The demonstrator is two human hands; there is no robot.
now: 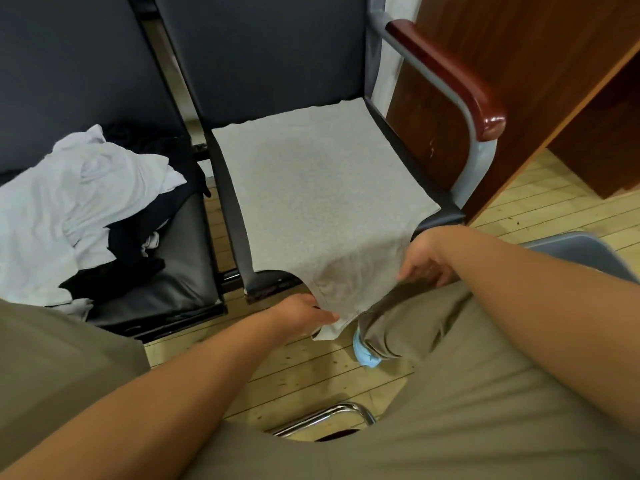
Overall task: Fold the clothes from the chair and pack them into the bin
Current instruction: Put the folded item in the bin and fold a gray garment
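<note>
Brown wooden cabinet (pixel 519 46) upper right, standing on pale plank floor (pixel 311 372). Chrome tube (pixel 325 415) at bottom centre. Blue foot cover (pixel 363 353) on floor nearby.

The single camera rides on the person's head, tilted forward and down. It faces the black padded chair with the grey metal frame (pixel 270 57), close above the light grey knit cloth (pixel 311 188) spread on its seat. The wide lens also takes in the olive-khaki trousers (pixel 467 393) and the pale wooden plank floor (pixel 311 368).
</note>
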